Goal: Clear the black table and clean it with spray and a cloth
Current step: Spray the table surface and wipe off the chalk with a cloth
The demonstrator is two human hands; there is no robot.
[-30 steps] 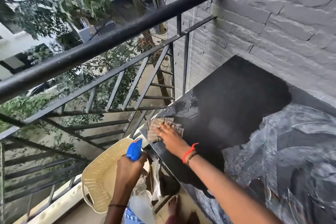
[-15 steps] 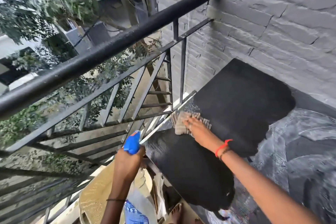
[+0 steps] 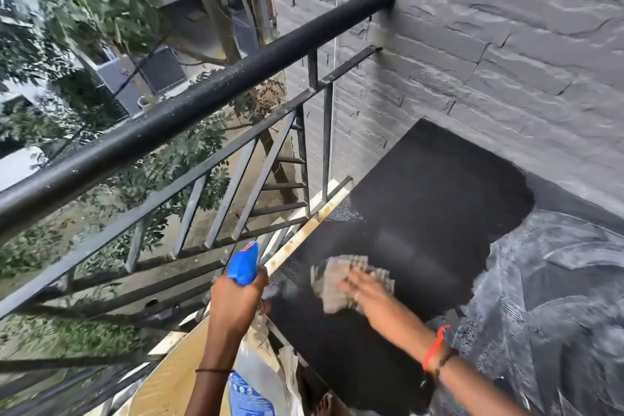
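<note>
The black table (image 3: 432, 199) stands against the grey brick wall; its left part is wiped dark, its right part is grey with dusty smears. My right hand (image 3: 366, 290) presses a beige cloth (image 3: 337, 280) flat on the table near the left edge, blurred by motion. My left hand (image 3: 236, 300) grips a spray bottle with a blue nozzle (image 3: 243, 262) beside the table's left edge; the bottle's blue-labelled body (image 3: 246, 395) shows below my wrist.
A black balcony railing (image 3: 189, 118) with slanted bars runs along the left, close to the table. A cream plastic basket (image 3: 169, 382) and white plastic bags (image 3: 270, 365) sit low between railing and table. A bare foot (image 3: 326, 404) shows under the table edge.
My right hand has slid the cloth from the table's left edge back towards me and inward over the dark wiped area. My left hand keeps holding the spray bottle. The view has tilted.
</note>
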